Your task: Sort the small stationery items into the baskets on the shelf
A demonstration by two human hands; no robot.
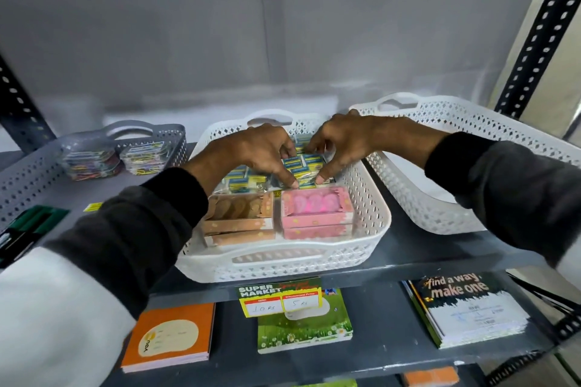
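A white perforated basket stands in the middle of the grey shelf. Its front holds a brown box and a pink box of erasers. Behind them lie clear packs of small blue-and-yellow boxes. My left hand and my right hand both reach into the basket, fingertips pinching one of these packs from either side. At the left, a grey basket holds packs of coloured paper clips. Another white basket sits at the right.
Black slotted uprights frame the shelf. A price tag hangs on the shelf's front edge. The lower shelf carries an orange notebook, a green notebook and a dark notebook. Green-black pens lie at far left.
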